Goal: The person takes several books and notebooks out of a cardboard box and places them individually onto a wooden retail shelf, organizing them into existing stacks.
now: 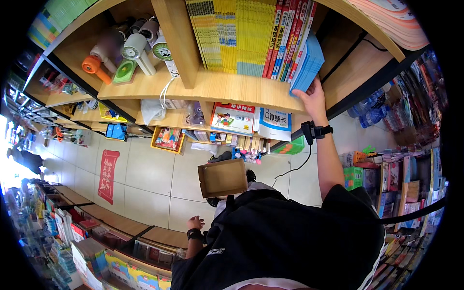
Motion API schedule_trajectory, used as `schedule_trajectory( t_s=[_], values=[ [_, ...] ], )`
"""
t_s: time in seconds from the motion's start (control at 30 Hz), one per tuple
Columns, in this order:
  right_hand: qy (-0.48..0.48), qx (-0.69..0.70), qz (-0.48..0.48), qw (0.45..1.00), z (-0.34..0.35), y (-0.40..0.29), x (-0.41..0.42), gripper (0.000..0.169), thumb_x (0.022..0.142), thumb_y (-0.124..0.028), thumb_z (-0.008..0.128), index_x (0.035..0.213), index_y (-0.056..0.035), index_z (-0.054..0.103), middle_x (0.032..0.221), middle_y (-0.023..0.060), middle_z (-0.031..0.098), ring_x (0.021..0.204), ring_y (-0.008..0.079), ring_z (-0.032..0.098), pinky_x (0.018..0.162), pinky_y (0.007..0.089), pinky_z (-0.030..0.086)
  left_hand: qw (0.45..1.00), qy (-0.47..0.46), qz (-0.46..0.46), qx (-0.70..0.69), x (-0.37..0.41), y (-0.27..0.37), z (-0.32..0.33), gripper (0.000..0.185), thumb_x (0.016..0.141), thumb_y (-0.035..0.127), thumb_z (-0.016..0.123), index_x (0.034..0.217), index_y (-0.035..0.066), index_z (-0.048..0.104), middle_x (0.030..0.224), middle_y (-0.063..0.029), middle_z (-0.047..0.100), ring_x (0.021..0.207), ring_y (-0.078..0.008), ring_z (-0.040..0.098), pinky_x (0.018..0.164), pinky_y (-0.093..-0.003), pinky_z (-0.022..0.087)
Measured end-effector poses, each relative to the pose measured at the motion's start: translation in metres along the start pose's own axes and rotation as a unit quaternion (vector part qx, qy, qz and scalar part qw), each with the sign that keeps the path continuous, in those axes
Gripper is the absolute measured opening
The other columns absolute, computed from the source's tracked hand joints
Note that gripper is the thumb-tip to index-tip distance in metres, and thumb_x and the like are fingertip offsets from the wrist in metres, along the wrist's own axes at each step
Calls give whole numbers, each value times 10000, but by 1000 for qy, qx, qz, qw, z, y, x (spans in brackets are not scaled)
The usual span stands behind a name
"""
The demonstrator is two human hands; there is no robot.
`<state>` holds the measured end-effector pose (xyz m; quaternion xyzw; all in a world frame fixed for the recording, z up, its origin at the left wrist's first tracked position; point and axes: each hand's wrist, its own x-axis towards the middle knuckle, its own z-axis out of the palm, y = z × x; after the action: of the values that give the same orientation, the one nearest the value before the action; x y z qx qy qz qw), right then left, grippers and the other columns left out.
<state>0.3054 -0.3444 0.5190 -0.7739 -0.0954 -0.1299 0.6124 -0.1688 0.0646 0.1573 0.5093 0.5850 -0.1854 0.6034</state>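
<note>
My right hand (312, 97) grips a stack of thin blue booklets (310, 59) at its lower end, thumb on the near side and fingers behind. The booklets lean at the right end of a row of upright books on the wooden shelf (250, 87). Directly left of them stand red and white workbooks (288, 40), then many thin yellow books (253, 36). My left hand (195, 222) hangs low by my side, holding nothing, its fingers loosely apart. An open, shallow cardboard box (223, 177) is in front of my legs; inside I see only bare cardboard.
Handheld fans (134, 47) fill the compartment to the left. Below are more workbooks (232, 117) and a yellow-edged tray (168, 139). A black cable (301, 165) dangles from my right wrist. Low shelving (119, 223) lies behind me, and a red floor sticker (107, 177) to the left.
</note>
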Motion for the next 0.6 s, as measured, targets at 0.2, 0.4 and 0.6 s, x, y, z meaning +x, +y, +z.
schedule_trajectory(
  t_s=[0.2, 0.4, 0.6],
  values=[
    [11, -38, 5, 999, 1, -3, -2, 766, 757, -100, 812, 1366, 51, 372, 1301, 205, 547, 1194, 259, 559, 1054, 381, 429, 999, -42, -22, -16, 9, -26, -17, 286, 927, 189, 541, 1155, 20, 576, 896, -187, 684, 579, -249, 622, 417, -323, 423],
    [118, -79, -180, 973, 17, -69, -3, 876, 744, -147, 837, 1411, 65, 309, 1348, 244, 500, 1206, 273, 550, 1047, 386, 425, 994, -67, 29, 79, 22, -19, -38, 282, 912, 255, 580, 1109, 62, 633, 943, -170, 696, 737, -281, 656, 585, -377, 503],
    [285, -115, -135, 942, 69, -88, 18, 914, 722, -167, 838, 1423, 57, 296, 1336, 262, 504, 1211, 324, 539, 1026, 384, 431, 773, -26, 289, 564, 44, -7, -54, 284, 902, 311, 605, 1070, 95, 684, 995, -152, 705, 894, -306, 685, 748, -425, 570]
  ],
)
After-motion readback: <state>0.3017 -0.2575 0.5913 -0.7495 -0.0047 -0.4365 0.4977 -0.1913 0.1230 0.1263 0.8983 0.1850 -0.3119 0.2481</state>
